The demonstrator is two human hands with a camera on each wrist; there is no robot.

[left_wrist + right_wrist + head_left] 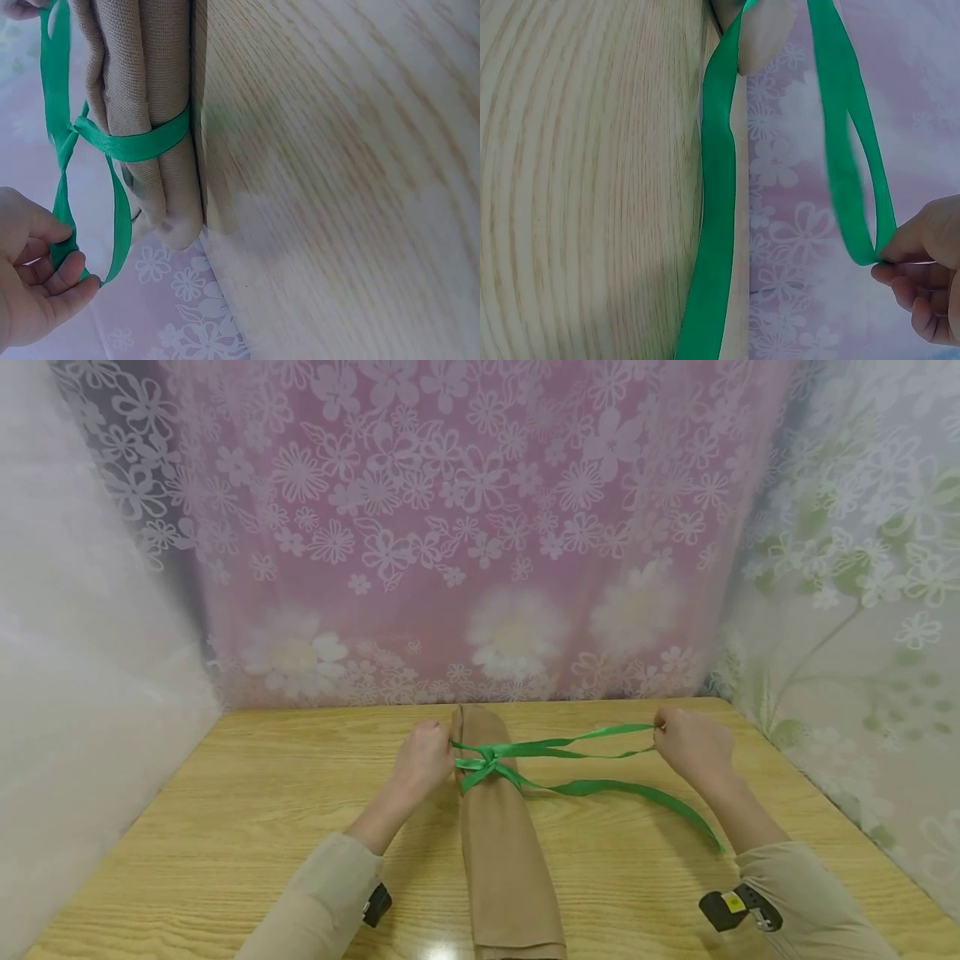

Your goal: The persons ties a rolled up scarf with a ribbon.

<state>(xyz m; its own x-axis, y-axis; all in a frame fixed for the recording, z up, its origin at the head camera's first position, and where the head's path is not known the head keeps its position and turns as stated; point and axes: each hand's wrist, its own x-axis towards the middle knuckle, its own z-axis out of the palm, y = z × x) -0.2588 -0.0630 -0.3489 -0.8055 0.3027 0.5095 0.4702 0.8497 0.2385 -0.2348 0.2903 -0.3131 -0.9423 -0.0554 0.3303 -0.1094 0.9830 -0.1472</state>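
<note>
A long roll of folded brown cloth (510,868) lies lengthwise on the table, with a green ribbon (489,762) wrapped round it and crossed in a knot on top. Just left of the knot, my left hand (425,756) pinches a short loop of the ribbon, seen between thumb and fingers in the left wrist view. Out to the right, my right hand (693,743) pinches the end of a long ribbon loop between thumb and forefinger, stretched from the knot above the table. One loose ribbon tail (718,172) runs from the knot toward the right forearm.
The wood-grain table (300,793) carries the roll. A pink flowered curtain (480,527) hangs along its back edge, with pale sheets at the left and right sides. Each sleeved forearm wears a small black wrist camera (723,910).
</note>
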